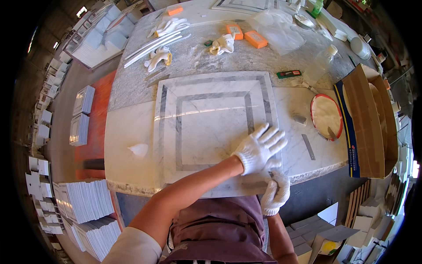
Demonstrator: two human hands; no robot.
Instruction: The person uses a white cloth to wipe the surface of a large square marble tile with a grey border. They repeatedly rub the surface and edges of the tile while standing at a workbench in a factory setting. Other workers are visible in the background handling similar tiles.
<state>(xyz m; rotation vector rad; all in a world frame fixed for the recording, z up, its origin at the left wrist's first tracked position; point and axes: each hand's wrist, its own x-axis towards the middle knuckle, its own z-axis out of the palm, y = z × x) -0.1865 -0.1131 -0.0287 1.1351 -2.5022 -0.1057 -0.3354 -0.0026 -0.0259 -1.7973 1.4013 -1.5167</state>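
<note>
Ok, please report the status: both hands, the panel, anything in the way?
Left hand spread over right edge of panel. Right hand curled near its lower right corner, grip unclear. Panel flat; grey strip lies apart, to the right.

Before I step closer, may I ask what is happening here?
A gloved person is at a grey-banded panel. The left hand is spread over its right edge; the right hand is curled by the near right corner, its grip unclear. A red-rimmed tub and a grey strip lie to the right.

Two gloved hands (260,151), three orange boxes (256,39), one red-rimmed bowl (312,111)
</note>
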